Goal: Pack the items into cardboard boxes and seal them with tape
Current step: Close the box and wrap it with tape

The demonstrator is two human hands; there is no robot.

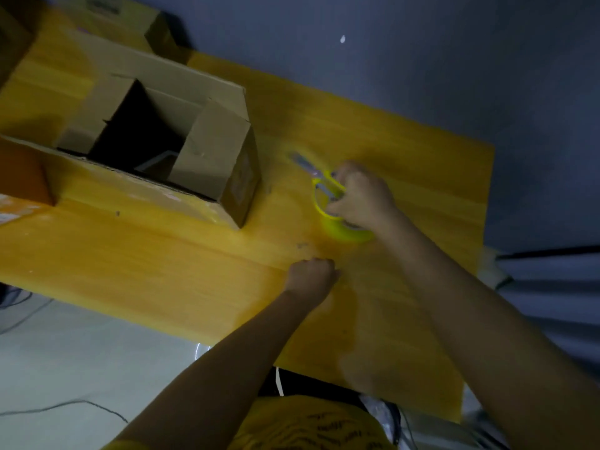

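Note:
An open cardboard box (207,157) stands on the yellow wooden table (162,261), flaps up, with a pale item (157,164) dimly seen inside. To its right my right hand (360,196) grips yellow-handled scissors (319,180), their blades pointing toward the box. The hand sits over a yellow tape roll (341,230) that lies on the table; whether it holds the roll too I cannot tell. My left hand (311,274) is curled into a fist on the table in front of the roll, and nothing shows in it.
A second cardboard box (113,24) lies at the far left corner of the table. An orange box (22,177) sits at the left edge. The table's near edge runs diagonally; floor with cables lies below on the left.

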